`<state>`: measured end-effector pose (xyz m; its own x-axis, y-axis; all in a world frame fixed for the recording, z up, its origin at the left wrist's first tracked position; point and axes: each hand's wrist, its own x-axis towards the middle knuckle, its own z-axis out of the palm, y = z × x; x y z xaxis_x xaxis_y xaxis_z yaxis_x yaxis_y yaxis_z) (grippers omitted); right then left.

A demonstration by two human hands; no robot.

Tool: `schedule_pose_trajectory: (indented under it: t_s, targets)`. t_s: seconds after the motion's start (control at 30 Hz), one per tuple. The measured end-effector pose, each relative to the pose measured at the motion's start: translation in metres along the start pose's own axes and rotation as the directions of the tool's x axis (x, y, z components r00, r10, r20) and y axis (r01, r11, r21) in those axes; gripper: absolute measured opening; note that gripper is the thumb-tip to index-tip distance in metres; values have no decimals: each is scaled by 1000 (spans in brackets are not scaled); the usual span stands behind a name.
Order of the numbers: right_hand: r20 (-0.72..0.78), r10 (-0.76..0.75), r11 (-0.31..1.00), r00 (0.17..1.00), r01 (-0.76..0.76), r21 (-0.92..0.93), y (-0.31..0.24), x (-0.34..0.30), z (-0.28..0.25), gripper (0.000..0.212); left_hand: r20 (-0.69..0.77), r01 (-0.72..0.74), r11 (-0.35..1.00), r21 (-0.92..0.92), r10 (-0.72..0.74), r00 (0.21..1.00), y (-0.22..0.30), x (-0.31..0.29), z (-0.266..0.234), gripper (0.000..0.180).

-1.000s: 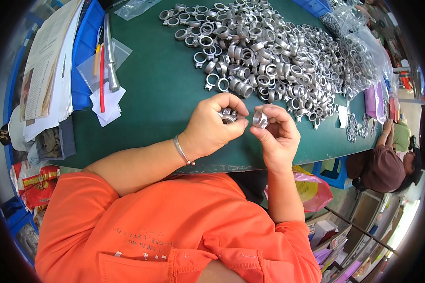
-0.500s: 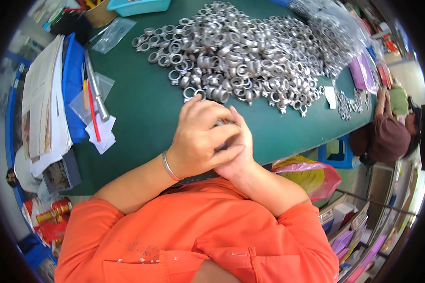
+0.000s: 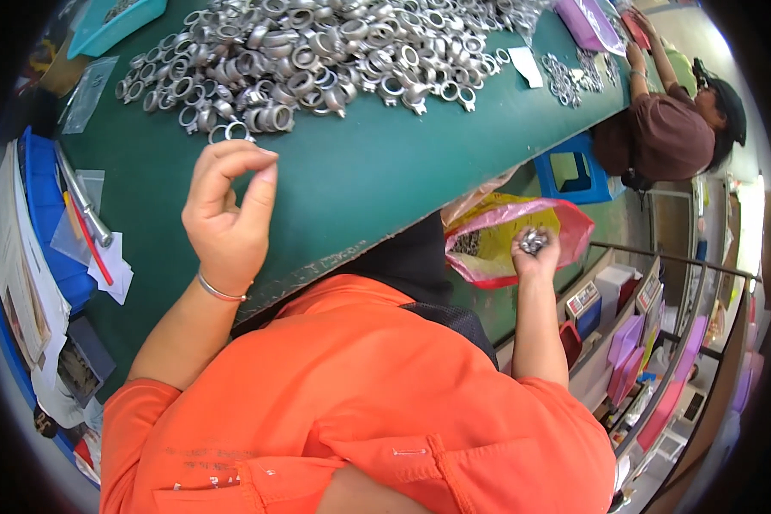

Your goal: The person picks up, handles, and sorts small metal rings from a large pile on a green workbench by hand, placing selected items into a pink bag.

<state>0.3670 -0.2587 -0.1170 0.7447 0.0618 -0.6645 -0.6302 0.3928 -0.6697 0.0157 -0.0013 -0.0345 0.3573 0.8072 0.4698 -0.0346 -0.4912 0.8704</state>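
Observation:
My right hand (image 3: 538,259) is out to the right, palm up, with fingers cupped around a handful of small silvery metal pieces (image 3: 534,242). Beneath and behind it gapes a pink and yellow plastic bag (image 3: 571,224), with more metal pieces (image 3: 467,245) visible inside. My left hand (image 3: 227,206) hovers over the table's near part, fingers loosely bent and thumb slightly apart, nothing visible in it. Just beyond its knuckles lie metal rings (image 3: 230,132), at the near edge of a large heap of silvery metal rings (image 3: 300,64) with small lugs.
On the green table (image 3: 351,184) a blue tray (image 3: 47,206), a metal rod (image 3: 81,195) and a red pen (image 3: 90,244) lie left. A turquoise tray (image 3: 116,26) sits far left. Right are a blue stool (image 3: 570,167), shelves with bins (image 3: 625,343) and a seated co-worker (image 3: 660,133).
My hands, together over the table before, have parted. The right swung out to the bag with the metal pieces; the left moved left. The view has turned rightward.

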Motion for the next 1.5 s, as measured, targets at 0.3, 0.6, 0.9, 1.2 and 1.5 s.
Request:
schedule_pose_trajectory:
  t_s: [0.3, 0.6, 0.9, 1.2, 1.5]
  targets:
    - [277, -625, 442, 730, 623, -645, 2, 46, 19, 25, -167, 257, 931, -261, -305, 937, -1, 5, -2, 15]
    - [913, -17, -22, -408, 913, 408, 141, -178, 214, 15, -193, 285, 894, -346, -366, 910, -9, 8, -10, 20]
    - [954, -3, -142, -301, 944, 297, 177, -187, 218, 13, -147, 364, 851, -378, -443, 884, -14, 4, 0, 17]
    - [912, 0, 101, -410, 907, 408, 161, -195, 211, 13, 98, 542, 738, -402, -553, 827, -6, 9, -9, 13]
    - [934, 350, 731, 66, 604, -317, 153, -202, 188, 25, 66, 150, 981, -126, -143, 988, -3, 5, -9, 9]
